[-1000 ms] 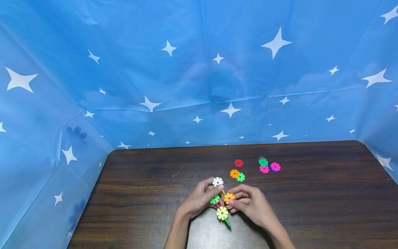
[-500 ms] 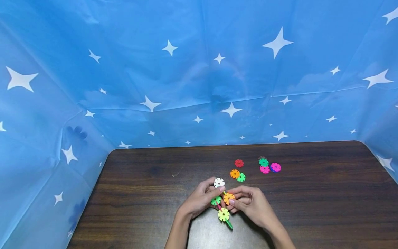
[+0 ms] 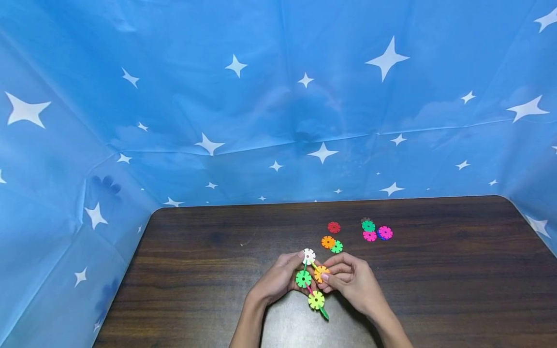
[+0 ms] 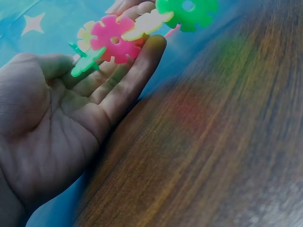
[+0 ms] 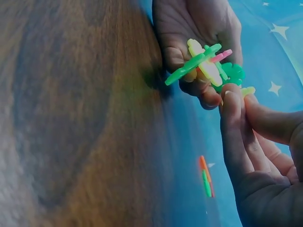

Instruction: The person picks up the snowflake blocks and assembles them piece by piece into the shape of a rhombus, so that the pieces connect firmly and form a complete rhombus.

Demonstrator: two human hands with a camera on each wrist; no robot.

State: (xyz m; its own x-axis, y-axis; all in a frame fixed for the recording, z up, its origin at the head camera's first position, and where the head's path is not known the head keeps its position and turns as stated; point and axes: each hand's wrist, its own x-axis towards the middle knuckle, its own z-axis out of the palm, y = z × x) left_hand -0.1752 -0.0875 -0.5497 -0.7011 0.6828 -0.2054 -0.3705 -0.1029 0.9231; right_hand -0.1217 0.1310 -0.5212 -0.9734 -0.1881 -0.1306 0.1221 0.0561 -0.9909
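Note:
Slotted plastic discs are joined into a chain between both hands in the head view. Its white disc (image 3: 309, 256) is pinched at the upper end by my left hand (image 3: 278, 279), whose other fingers lie behind the chain. My right hand (image 3: 356, 281) pinches the orange disc (image 3: 321, 274) between thumb and fingers. Below the white disc come a green disc (image 3: 303, 279), a yellow disc (image 3: 316, 300) and an edge-on green disc (image 3: 324, 314). The left wrist view shows a pink disc (image 4: 115, 39) among the joined pieces, above the left palm.
On the dark wooden table (image 3: 196, 270), beyond the hands, lie a loose red disc (image 3: 334, 227), an orange disc (image 3: 328, 242) overlapping a green disc (image 3: 337, 246), and several discs grouped farther right, including a pink disc (image 3: 385, 232). A blue starry sheet (image 3: 261, 111) stands behind.
My left thumb has drawn back to the white disc's edge, uncovering more of the green disc. The chain's lower end has shifted slightly right. My right hand still pinches the orange disc.

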